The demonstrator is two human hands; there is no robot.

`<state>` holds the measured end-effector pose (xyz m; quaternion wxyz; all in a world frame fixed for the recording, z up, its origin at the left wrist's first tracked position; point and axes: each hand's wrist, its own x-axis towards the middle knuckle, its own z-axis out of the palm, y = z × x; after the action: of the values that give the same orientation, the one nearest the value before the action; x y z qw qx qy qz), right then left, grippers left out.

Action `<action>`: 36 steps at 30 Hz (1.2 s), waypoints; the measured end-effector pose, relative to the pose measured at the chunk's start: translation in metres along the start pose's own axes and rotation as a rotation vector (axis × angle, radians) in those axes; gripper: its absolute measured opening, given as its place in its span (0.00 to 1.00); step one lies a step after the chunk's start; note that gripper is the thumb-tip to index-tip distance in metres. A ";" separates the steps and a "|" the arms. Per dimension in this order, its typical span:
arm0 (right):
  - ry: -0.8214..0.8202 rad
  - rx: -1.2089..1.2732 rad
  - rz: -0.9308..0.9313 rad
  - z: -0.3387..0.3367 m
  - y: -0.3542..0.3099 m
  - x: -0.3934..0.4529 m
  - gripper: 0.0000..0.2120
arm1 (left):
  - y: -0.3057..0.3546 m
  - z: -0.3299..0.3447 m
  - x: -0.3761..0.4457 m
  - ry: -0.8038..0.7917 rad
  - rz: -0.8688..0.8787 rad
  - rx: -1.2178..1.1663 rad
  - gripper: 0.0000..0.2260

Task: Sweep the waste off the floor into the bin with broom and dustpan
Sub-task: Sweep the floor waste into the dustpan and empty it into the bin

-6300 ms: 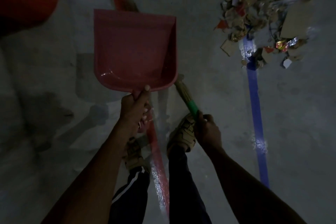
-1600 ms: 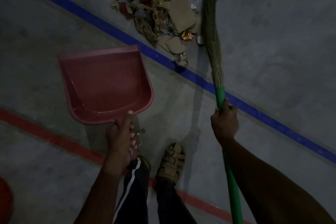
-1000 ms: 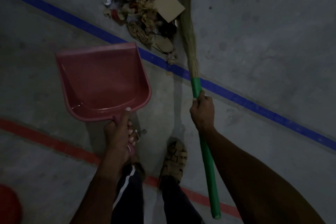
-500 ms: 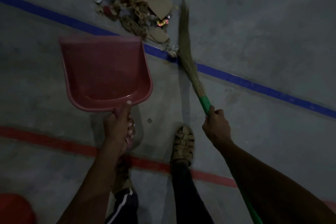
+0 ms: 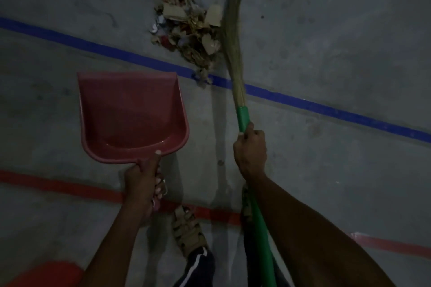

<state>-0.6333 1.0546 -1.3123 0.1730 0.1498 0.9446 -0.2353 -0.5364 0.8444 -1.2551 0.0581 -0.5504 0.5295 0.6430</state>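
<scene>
One red dustpan (image 5: 130,114), one grass broom (image 5: 234,49) and a single heap of waste (image 5: 189,32) were in view on a dim grey concrete floor (image 5: 338,42). The left hand (image 5: 142,182), at lower centre-left of the frame, gripped the dustpan's handle with its fingers curled round it and the thumb laid up onto the pan's back rim; the pan hung at centre-left with its open lip toward the top of the frame, and nothing could be seen inside it. The right hand (image 5: 250,149), at centre-right, was closed round the broom's green handle (image 5: 242,119), which ran on down under the forearm to the bottom edge. The bristles reached to the upper centre and lay against the right side of the waste, a pile of torn cardboard, paper scraps and foil bits at upper centre, its lowest pieces spilling onto a blue floor line (image 5: 326,107). That one blue line crossed the frame from upper left to right, between the pile and the dustpan. One red floor line (image 5: 58,186) ran across the lower part, passing under a sandalled foot (image 5: 189,233). The edge of a red object (image 5: 46,274) showed in the lower left corner; too little was visible to say what it was. Bare floor lay open to the right of the broom and across the upper left
</scene>
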 end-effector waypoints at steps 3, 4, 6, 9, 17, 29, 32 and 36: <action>0.058 0.034 -0.048 -0.021 -0.007 0.017 0.26 | 0.024 -0.013 0.011 -0.028 -0.005 -0.003 0.19; 0.061 0.040 -0.069 -0.028 -0.008 0.022 0.26 | 0.031 -0.016 0.015 -0.044 -0.012 0.001 0.19; 0.064 0.025 -0.126 -0.040 -0.010 0.036 0.26 | 0.047 -0.019 0.026 -0.082 -0.030 0.018 0.19; 0.078 -0.046 -0.160 -0.045 -0.010 0.061 0.26 | 0.066 -0.015 0.044 -0.132 -0.064 0.082 0.18; 0.080 -0.191 -0.206 0.007 -0.046 0.099 0.33 | 0.094 -0.010 0.118 -0.264 -0.202 0.318 0.19; 0.265 -0.249 0.059 0.089 -0.097 0.216 0.37 | 0.095 0.037 0.239 -0.327 -0.242 0.458 0.16; 0.300 -0.221 0.089 0.103 -0.096 0.253 0.36 | 0.087 0.047 0.276 -0.330 -0.235 0.518 0.17; 0.311 -0.191 0.152 0.118 -0.089 0.292 0.33 | 0.078 0.055 0.326 -0.326 -0.214 0.556 0.19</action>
<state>-0.8967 0.9796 -1.4910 0.0559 0.2384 0.9639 -0.1050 -0.7493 0.6859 -1.4674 0.3568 -0.4560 0.6075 0.5438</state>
